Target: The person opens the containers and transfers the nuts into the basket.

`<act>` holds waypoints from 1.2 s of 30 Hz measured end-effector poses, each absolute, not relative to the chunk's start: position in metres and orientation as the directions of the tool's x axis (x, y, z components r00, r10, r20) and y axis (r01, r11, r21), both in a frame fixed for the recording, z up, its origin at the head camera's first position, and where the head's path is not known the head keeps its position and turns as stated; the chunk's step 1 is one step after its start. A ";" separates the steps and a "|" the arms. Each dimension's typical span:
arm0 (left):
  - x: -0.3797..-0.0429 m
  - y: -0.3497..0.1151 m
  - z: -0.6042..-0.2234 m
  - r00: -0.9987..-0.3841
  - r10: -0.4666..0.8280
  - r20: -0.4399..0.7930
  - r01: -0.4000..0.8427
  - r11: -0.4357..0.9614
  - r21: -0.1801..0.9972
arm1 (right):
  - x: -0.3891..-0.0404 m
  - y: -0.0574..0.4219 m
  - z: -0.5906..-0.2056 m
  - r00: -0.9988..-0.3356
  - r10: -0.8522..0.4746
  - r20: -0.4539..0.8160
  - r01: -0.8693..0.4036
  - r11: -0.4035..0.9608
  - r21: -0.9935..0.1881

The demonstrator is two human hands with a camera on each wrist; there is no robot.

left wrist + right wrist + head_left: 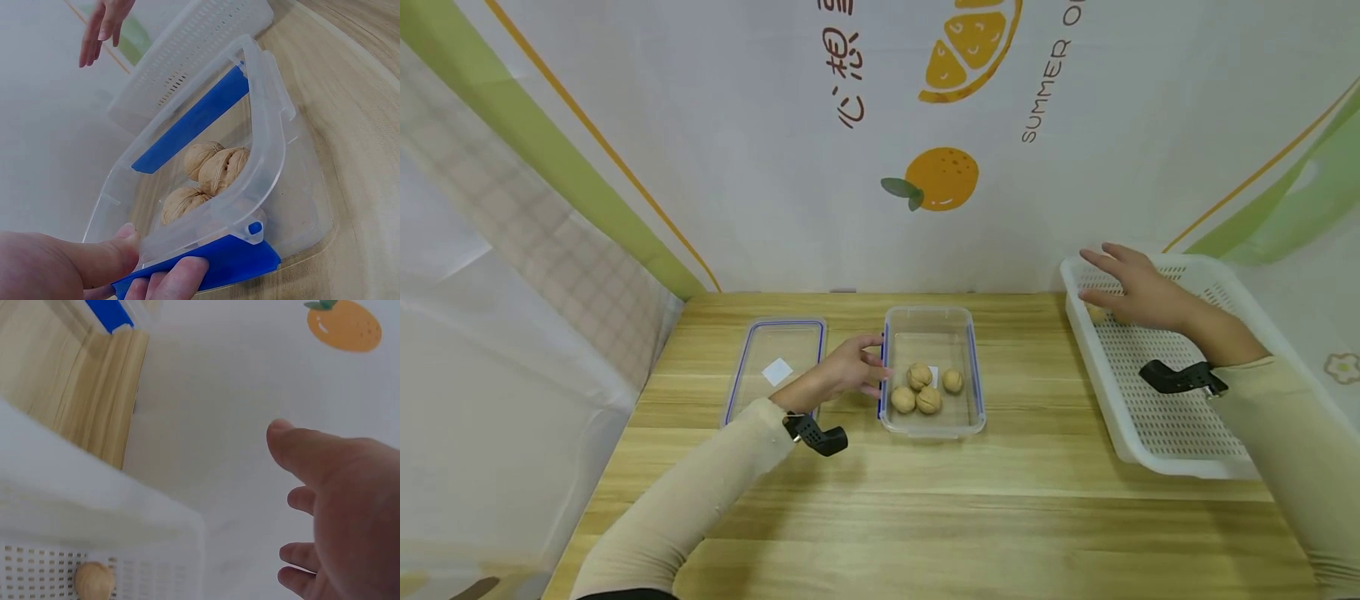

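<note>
My left hand [848, 367] holds the left side of a clear plastic container [928, 432]. In the left wrist view, the thumb lies over its rim and the fingers [187, 275] rest on the blue latch flap [240, 262]. Several walnuts [928, 400] lie on the container's floor, mostly toward the near end. Over the far left corner of a white perforated basket [1093, 392], my right hand [1138, 292] hovers with fingers extended, holding nothing. Walnuts [1096, 313] sit in the basket below, partly hidden by that hand; one walnut [95, 581] shows in the right wrist view.
A clear lid [790, 342] with a blue seal lies left of the container, partly behind my left forearm. White squares mark the lid and the container. A printed curtain [775, 208] hangs at the back edge of the wooden table [880, 525].
</note>
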State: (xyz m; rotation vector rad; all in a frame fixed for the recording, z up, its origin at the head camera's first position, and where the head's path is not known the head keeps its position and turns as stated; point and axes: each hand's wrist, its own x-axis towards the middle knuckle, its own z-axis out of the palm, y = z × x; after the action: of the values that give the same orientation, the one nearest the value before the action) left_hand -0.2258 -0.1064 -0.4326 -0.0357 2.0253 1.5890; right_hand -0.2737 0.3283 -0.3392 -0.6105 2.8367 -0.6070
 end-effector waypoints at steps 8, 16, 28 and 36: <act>-0.225 -0.107 -0.433 -0.843 0.319 -0.433 -0.345 0.297 0.890 | -0.268 0.304 -0.338 -0.872 -0.483 -0.076 -0.409 0.806 -0.427; -0.225 -0.106 -0.432 -0.842 0.313 -0.439 -0.353 0.296 0.887 | -0.261 0.273 -0.342 -0.822 -0.567 -0.049 -0.496 0.756 -0.427; -0.226 -0.106 -0.433 -0.844 0.310 -0.437 -0.352 0.294 0.888 | -0.259 0.231 -0.359 -0.752 -0.654 -0.080 -0.546 0.686 -0.481; -0.225 -0.106 -0.432 -0.845 0.317 -0.431 -0.344 0.296 0.891 | -0.260 0.207 -0.369 -0.708 -0.703 -0.072 -0.582 0.639 -0.503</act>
State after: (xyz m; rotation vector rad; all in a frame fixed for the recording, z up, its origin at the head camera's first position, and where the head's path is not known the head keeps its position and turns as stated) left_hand -0.2253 -0.1063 -0.4324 -0.0234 2.0266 1.5915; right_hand -0.2605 0.2073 -0.3692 -1.0413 2.5996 -0.6624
